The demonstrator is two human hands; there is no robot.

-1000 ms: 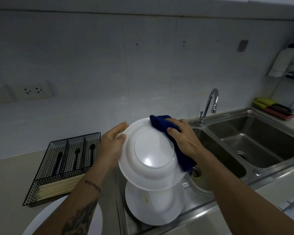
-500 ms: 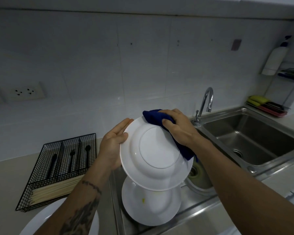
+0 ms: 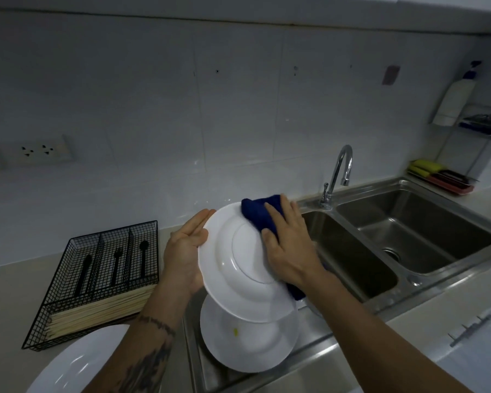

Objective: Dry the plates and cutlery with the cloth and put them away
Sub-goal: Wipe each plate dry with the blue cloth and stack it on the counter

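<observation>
Fingers of the right hand lie fairly straight and spread, pressing a folded dark-blue terry cloth against the glossy underside of a round white ceramic plate. Its raised foot ring faces the camera, and the cloth covers the rim at about 1 o'clock, a tail hanging past the rim at 4 o'clock. At the plate's 9 o'clock edge the left hand cradles the rim, palm open and fingers straight, close together. Held tilted above the drainboard, the plate overlaps a second white plate lying flat beneath it, marked with a small yellow speck. At 8 o'clock a black wire-mesh cutlery basket sits on the pale desk, holding black utensils and pale chopsticks. At 3 o'clock the brushed stainless double sink lies open beneath a chrome tap.
</observation>
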